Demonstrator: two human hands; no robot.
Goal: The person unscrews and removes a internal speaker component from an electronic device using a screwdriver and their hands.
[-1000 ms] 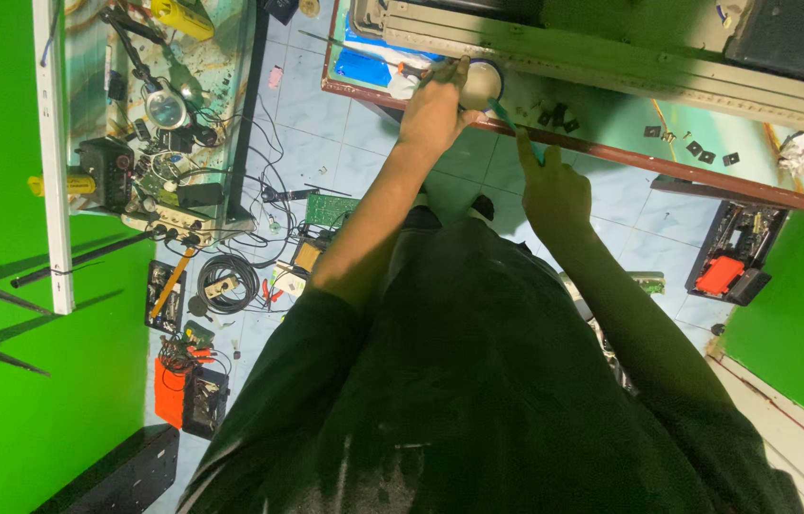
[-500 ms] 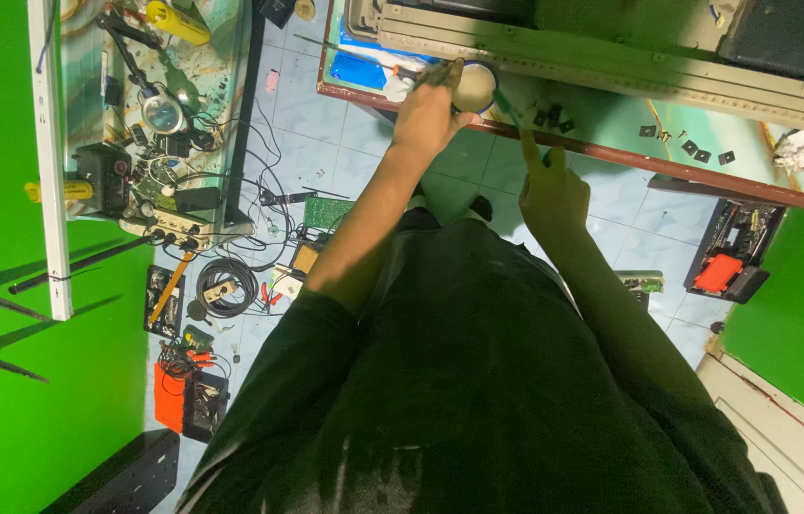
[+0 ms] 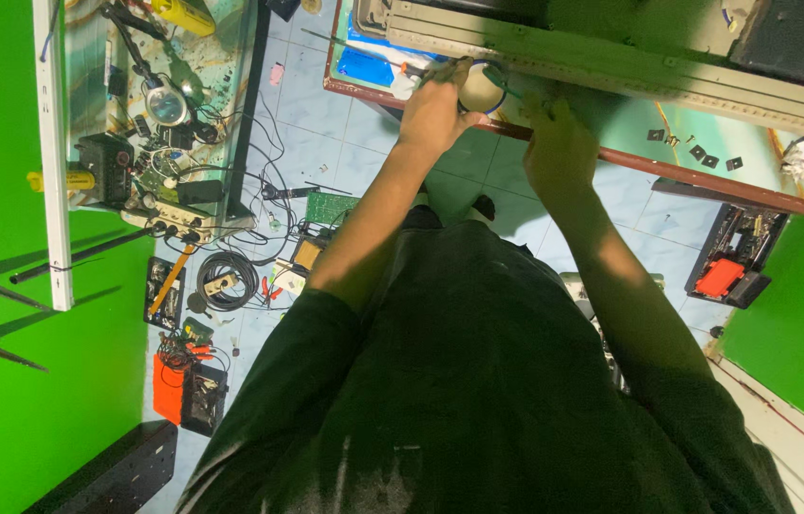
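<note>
The dark shirt (image 3: 488, 381) of the person fills the lower middle of the view and hides most of the tiled floor (image 3: 345, 152) under it. A long grey panel (image 3: 630, 67) lies along the top on the table (image 3: 668, 171), whose red-brown edge runs from upper left to the right side; the panel is cut off by the top border. To the left, a cluttered workbench (image 3: 164, 114) and loose cables on the floor leave only a narrow free strip of tiles. The left hand (image 3: 435, 109) is closed around a thin tool (image 3: 392, 65) with a blue-rimmed round cup (image 3: 480, 88) just beside it at the table edge. The right hand (image 3: 559, 143) rests on the table edge near the panel; I cannot tell if its fingers grasp anything.
</note>
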